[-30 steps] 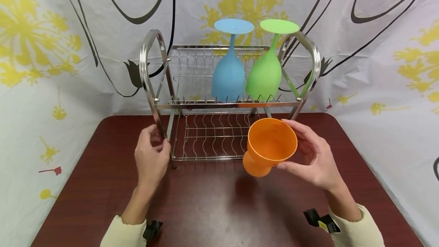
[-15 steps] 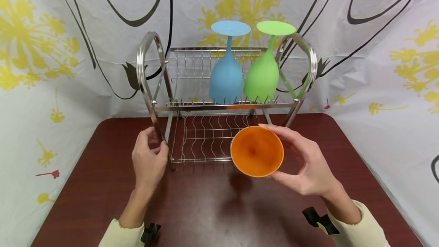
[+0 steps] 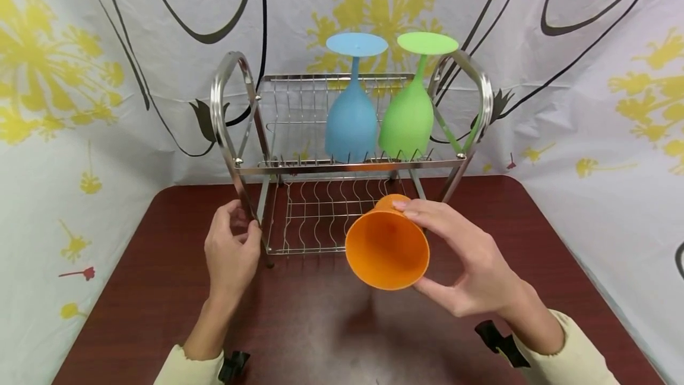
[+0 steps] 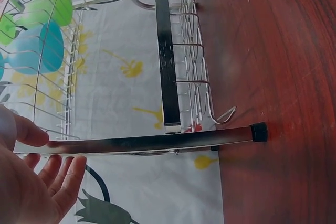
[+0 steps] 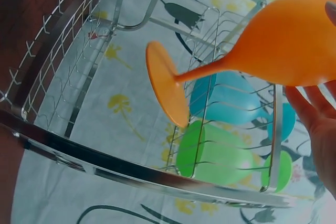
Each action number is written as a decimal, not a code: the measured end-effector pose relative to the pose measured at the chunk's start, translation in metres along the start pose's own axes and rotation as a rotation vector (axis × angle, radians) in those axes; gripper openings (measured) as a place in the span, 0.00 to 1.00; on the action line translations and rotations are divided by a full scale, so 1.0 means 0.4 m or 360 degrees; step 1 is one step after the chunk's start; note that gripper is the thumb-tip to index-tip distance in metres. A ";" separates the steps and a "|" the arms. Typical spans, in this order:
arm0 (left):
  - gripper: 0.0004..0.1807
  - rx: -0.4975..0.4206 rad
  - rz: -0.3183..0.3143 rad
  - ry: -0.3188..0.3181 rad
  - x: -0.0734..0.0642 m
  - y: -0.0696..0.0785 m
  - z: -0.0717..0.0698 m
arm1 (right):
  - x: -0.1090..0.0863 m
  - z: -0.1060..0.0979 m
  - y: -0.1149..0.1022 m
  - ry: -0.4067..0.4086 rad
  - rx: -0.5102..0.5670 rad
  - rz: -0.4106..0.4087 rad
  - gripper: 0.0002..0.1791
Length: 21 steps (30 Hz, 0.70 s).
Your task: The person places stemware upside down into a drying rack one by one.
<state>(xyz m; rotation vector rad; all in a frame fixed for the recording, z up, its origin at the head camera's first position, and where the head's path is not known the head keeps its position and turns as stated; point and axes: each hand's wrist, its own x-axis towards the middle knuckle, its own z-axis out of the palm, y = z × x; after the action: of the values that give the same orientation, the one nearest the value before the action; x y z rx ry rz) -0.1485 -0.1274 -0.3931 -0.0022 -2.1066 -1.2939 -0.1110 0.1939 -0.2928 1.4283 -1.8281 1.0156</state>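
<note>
An orange goblet (image 3: pixel 387 249) is held in the air by my right hand (image 3: pixel 472 263), with fingers and thumb on opposite sides of the bowl. Its mouth faces the head camera and slants downward; the right wrist view shows its stem and round foot (image 5: pixel 167 83). At the left of a two-tier metal dish rack (image 3: pixel 320 167), my left hand (image 3: pixel 231 257) grips the leg (image 4: pixel 142 141) between thumb and fingers. A blue goblet (image 3: pixel 351 123) and a green goblet (image 3: pixel 407 120) stand upside down side by side on the upper tier.
The rack's lower wire tier (image 3: pixel 315 218) is behind the orange goblet. A dark red-brown tabletop (image 3: pixel 299 325) lies under everything. A white cloth with yellow flowers (image 3: pixel 128 153) hangs behind and at both sides.
The orange goblet has moved left and toward me while tipping, its mouth turning forward and down and its foot swinging away behind the bowl. My left hand stays on the rack leg.
</note>
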 end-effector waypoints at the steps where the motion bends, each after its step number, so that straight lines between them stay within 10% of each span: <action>1: 0.19 0.0009 -0.0009 -0.0002 0.000 0.001 -0.001 | 0.003 0.002 0.001 -0.0001 0.0000 -0.0055 0.33; 15: 0.25 0.0105 -0.0222 0.0066 -0.010 0.022 -0.004 | 0.021 0.020 0.002 -0.0159 -0.0395 -0.0549 0.22; 21: 0.12 0.0102 -0.0037 0.0162 -0.018 0.032 -0.014 | 0.044 0.029 0.001 -0.0175 -0.0564 -0.0728 0.20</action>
<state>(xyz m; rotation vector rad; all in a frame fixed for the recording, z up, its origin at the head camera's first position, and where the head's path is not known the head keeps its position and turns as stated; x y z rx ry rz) -0.1359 -0.1229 -0.3850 0.1133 -2.0654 -1.2138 -0.1155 0.1752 -0.2845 1.5932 -1.5492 0.3716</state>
